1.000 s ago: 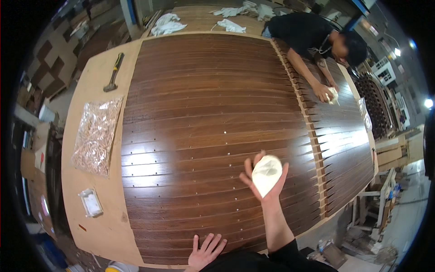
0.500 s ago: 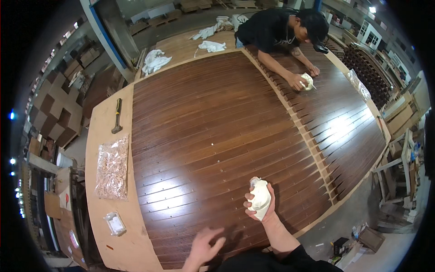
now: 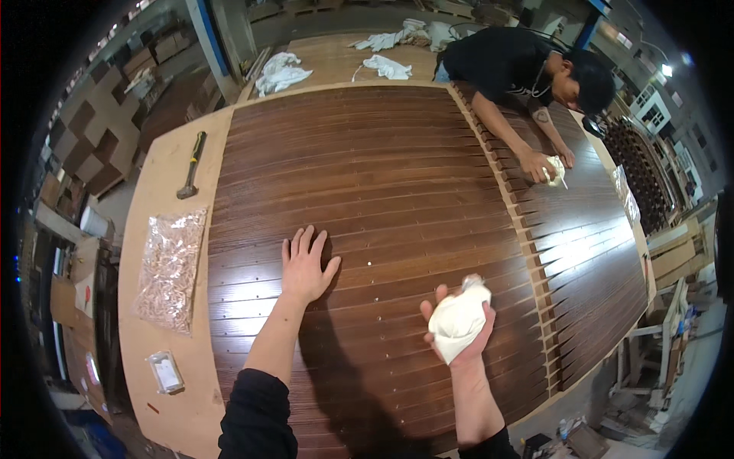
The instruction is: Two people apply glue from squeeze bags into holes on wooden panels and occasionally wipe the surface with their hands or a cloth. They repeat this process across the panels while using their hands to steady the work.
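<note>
My left hand is spread palm down on the dark brown wooden planks, its fingers apart and nothing in them. To its right, my right hand is wrapped round a soft cream-white squeeze bag with a clear wrapped end at the top. The bag is held above the planks. Rows of small holes run across the boards, and a white dot shows between my hands. What lies under my left palm is hidden.
A co-worker leans over the far right planks, holding a similar white bag. A pale strip divides the planks. On the left border lie a hammer, a bag of small wooden pegs and a small white tray.
My left hand has reached forward from the near edge onto the planks. My right hand has shifted a little with the squeeze bag in it. The whole view has swung slightly.
</note>
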{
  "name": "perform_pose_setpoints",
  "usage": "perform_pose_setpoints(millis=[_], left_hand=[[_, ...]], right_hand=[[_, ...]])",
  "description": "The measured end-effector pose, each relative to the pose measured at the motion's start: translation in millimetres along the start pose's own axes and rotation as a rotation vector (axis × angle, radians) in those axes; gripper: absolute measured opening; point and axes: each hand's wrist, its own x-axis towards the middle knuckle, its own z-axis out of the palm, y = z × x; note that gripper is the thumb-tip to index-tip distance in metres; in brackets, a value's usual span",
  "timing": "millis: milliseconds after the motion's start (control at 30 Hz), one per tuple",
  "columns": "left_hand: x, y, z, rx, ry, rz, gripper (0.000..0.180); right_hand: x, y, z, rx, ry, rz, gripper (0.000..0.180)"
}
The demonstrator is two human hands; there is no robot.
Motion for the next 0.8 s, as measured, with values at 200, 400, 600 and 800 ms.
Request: perform_pose_setpoints(millis=[200,400,600,800], left_hand=[[7,10,-2,-0.072,-0.014,-0.022,0.061],[7,8,-3,-0.097,0.035,-0.029,0.059],[7,8,-2,-0.112,0.031,-0.05,0.058],[6,8,-2,-0.095,-0.011,-0.066,0.058]], right_hand=[[94,-30,20,-0.803,0.109,-0.233,0.068],[161,-12,29,-1.412,0.168,-0.465,0.034],[188,11,27,-1.529,0.216,-0.356,0.035],[194,22,24,-1.591,0.256,-0.311,0.033]])
